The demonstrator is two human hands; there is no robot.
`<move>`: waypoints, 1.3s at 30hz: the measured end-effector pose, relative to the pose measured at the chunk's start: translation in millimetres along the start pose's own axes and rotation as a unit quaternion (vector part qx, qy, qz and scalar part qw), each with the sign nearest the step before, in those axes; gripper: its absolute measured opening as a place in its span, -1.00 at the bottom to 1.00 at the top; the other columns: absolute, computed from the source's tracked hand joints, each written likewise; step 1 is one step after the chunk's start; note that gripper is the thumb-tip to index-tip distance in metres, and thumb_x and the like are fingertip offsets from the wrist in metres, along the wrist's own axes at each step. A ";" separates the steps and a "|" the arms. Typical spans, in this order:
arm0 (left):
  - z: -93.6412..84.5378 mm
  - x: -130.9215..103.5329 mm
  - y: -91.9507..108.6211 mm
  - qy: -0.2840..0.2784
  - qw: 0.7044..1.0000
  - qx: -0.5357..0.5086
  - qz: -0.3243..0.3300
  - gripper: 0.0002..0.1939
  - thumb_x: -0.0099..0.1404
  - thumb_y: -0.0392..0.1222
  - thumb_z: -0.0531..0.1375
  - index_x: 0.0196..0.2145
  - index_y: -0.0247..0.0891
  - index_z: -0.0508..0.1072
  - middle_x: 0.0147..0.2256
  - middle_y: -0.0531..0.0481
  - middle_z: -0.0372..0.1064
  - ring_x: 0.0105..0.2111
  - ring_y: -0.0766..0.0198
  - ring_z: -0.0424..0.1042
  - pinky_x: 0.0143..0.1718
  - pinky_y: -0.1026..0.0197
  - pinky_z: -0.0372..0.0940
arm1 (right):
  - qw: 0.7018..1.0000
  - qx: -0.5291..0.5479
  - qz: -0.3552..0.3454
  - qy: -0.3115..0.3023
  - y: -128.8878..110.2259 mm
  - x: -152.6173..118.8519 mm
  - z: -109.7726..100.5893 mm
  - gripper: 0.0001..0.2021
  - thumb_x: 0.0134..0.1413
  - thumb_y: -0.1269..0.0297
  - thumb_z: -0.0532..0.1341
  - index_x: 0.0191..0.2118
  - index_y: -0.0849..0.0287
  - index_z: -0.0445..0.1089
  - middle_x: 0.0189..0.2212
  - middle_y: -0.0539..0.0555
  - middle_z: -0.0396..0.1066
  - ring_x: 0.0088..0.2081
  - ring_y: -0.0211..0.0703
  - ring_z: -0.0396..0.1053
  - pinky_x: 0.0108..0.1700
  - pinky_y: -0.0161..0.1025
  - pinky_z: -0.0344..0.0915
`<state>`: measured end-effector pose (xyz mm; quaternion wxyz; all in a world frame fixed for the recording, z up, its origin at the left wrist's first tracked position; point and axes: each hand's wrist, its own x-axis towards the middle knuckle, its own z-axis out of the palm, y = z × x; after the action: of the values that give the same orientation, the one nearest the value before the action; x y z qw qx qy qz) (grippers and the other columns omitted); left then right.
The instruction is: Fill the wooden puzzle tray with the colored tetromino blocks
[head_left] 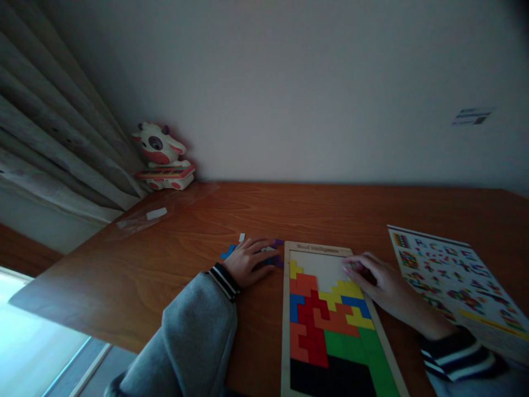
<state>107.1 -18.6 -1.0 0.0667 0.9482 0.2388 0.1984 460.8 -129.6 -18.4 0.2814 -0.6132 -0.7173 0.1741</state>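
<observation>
A wooden puzzle board (pixel 286 331) lies on the table, its lower part filled with black, green, red, orange, blue and yellow pieces (pixel 351 344); its upper part shows bare white. My left hand (pixel 253 260) rests palm down left of the board, fingers spread over loose purple pieces (pixel 278 242) and blue pieces (pixel 228 252). Over the board's upper right edge is my right hand (pixel 370 275), thumb and fingertips pressed together. Whatever may be between them is too small to make out.
A printed pattern sheet (pixel 450 270) lies to the right. At the back left stands a cow toy (pixel 163 157) with a keyboard. Clear plastic with a white label (pixel 156 213) lies before it. A curtain (pixel 53 121) hangs at the left.
</observation>
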 end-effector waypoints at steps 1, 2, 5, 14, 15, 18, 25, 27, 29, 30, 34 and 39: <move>1.8 2.0 1.2 -0.003 1.000 -0.003 -0.010 -0.55 0.42 0.00 0.10 0.20 -0.14 0.32 0.23 -0.11 0.24 0.24 0.01 0.19 0.21 -0.14 0.19 | 1.000 -0.001 -0.001 0.001 0.6 0.2 0.4 -0.68 0.25 0.00 0.11 -0.09 0.08 0.44 -0.26 0.11 0.45 -0.24 -0.06 0.46 -0.19 -0.11 0.39; 3.7 3.9 2.2 -0.010 1.000 -0.005 -0.019 -0.51 0.42 0.02 0.10 0.24 -0.14 0.27 0.26 -0.12 0.19 0.27 0.00 0.15 0.24 -0.16 0.15 | 1.000 -0.002 -0.001 0.000 1.5 0.4 1.0 -0.68 0.25 0.00 0.10 -0.09 0.08 0.44 -0.27 0.11 0.45 -0.25 -0.05 0.46 -0.20 -0.11 0.39; 8.4 7.4 2.4 -0.031 0.999 -0.004 -0.034 -0.53 0.41 0.04 0.10 0.21 -0.13 0.31 0.25 -0.12 0.21 0.26 0.00 0.17 0.24 -0.20 0.12 | 1.000 -0.003 0.000 0.000 5.7 1.1 3.2 -0.68 0.26 0.00 0.09 -0.10 0.07 0.44 -0.29 0.11 0.44 -0.26 -0.05 0.45 -0.20 -0.10 0.40; 5.8 2.8 -1.2 0.011 1.000 -0.023 -0.014 -0.65 0.36 0.06 0.18 -0.01 -0.15 0.51 0.06 -0.09 0.44 0.09 0.06 0.36 0.12 -0.06 0.30 | 1.000 -0.006 0.000 -0.001 6.7 -0.2 2.5 -0.68 0.26 -0.01 0.11 -0.07 0.06 0.43 -0.26 0.11 0.43 -0.23 -0.06 0.43 -0.19 -0.11 0.38; 5.2 3.6 -0.3 0.016 0.999 -0.027 -0.018 -0.65 0.37 0.05 0.18 0.00 -0.16 0.50 0.04 -0.10 0.45 0.08 0.07 0.37 0.11 -0.05 0.30 | 1.000 -0.006 0.001 -0.003 5.4 -0.4 2.0 -0.68 0.26 -0.01 0.11 -0.07 0.07 0.43 -0.26 0.11 0.42 -0.23 -0.06 0.43 -0.19 -0.12 0.38; 4.5 8.1 1.3 0.040 0.997 -0.026 -0.053 -0.64 0.40 0.04 0.14 0.02 -0.19 0.47 0.00 -0.11 0.48 0.03 0.09 0.42 0.09 -0.03 0.31 | 1.000 -0.004 0.000 -0.006 1.9 -0.4 0.8 -0.67 0.28 -0.01 0.09 -0.07 0.08 0.42 -0.26 0.11 0.41 -0.24 -0.07 0.43 -0.19 -0.13 0.37; 9.2 20.7 -1.4 0.039 0.992 0.008 -0.118 -0.67 0.38 -0.01 0.17 0.01 -0.23 0.46 -0.13 -0.11 0.53 -0.14 0.08 0.50 -0.07 0.02 0.40 | 1.000 -0.011 -0.005 -0.003 -0.1 0.2 0.8 -0.67 0.28 -0.02 0.08 -0.08 0.08 0.42 -0.27 0.11 0.41 -0.24 -0.06 0.43 -0.19 -0.12 0.38; 11.0 22.5 -1.3 0.031 0.993 -0.004 -0.115 -0.69 0.37 -0.05 0.19 0.00 -0.22 0.46 -0.12 -0.10 0.53 -0.13 0.09 0.51 -0.07 0.04 0.40 | 1.000 -0.012 -0.002 -0.004 -0.5 0.1 0.9 -0.67 0.28 -0.02 0.08 -0.09 0.08 0.42 -0.27 0.11 0.42 -0.24 -0.07 0.43 -0.19 -0.12 0.38; 12.2 23.6 -1.1 0.040 0.992 -0.030 -0.119 -0.71 0.35 -0.09 0.22 -0.01 -0.21 0.47 -0.10 -0.08 0.53 -0.11 0.11 0.51 -0.05 0.06 0.40 | 1.000 -0.011 -0.002 -0.002 -1.5 0.2 0.8 -0.68 0.28 -0.01 0.09 -0.10 0.08 0.43 -0.27 0.12 0.42 -0.26 -0.08 0.43 -0.20 -0.13 0.38; 12.4 23.9 -1.0 0.048 0.990 -0.046 -0.124 -0.73 0.34 -0.11 0.23 -0.03 -0.19 0.48 -0.10 -0.06 0.53 -0.12 0.13 0.51 -0.05 0.08 0.40 | 1.000 -0.011 -0.003 0.002 -2.2 0.4 0.6 -0.69 0.27 0.00 0.09 -0.10 0.08 0.43 -0.28 0.11 0.43 -0.27 -0.08 0.43 -0.21 -0.14 0.38; 9.7 24.2 -0.7 0.076 0.981 -0.112 -0.139 -0.77 0.26 -0.19 0.30 -0.11 -0.19 0.52 -0.17 -0.01 0.54 -0.17 0.20 0.52 -0.07 0.15 0.39 | 1.000 -0.012 -0.016 0.017 -4.6 1.2 0.2 -0.70 0.26 0.03 0.11 -0.13 0.10 0.45 -0.31 0.10 0.42 -0.29 -0.10 0.42 -0.24 -0.16 0.37; 0.5 25.4 5.2 0.105 0.967 -0.183 -0.141 -0.83 0.23 -0.21 0.32 -0.19 -0.23 0.56 -0.24 -0.04 0.55 -0.25 0.23 0.52 -0.17 0.22 0.41 | 1.000 0.006 -0.010 0.012 -3.6 0.5 0.0 -0.71 0.26 0.04 0.11 -0.10 0.10 0.45 -0.30 0.10 0.41 -0.26 -0.09 0.42 -0.21 -0.15 0.36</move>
<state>130.0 -11.0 8.5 0.2409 0.8505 0.3354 0.3259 458.0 -129.8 -16.2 0.2953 -0.6060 -0.7193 0.1681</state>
